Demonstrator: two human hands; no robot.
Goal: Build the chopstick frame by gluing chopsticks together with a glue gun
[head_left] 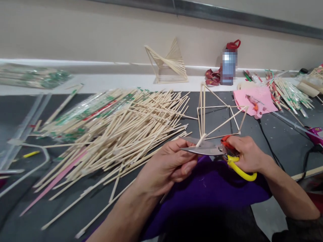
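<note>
My right hand (247, 153) is clamping around the orange and yellow handles of the scissors (213, 150), while my left hand (161, 164) is pinching a thin wooden stick (201, 139) between bent fingers. From my seat behind the head camera I am seeing the stick's pale end rising at the blades, which are pointing toward the left hand; I cannot tell whether their edges are touching the wood. Both hands are hovering over a purple cloth (217, 191) at the near edge of the grey worktop (15, 107). To the left, a loose pile of sticks (126, 127) is spreading across the surface. Just beyond the scissors, an open stick frame (204, 111) is standing, with a pink sheet (242, 97) lying beside it. Farther back, a twisted stick model (174, 64) and a red-capped bottle (229, 65) are resting on the white ledge (106, 79).
</note>
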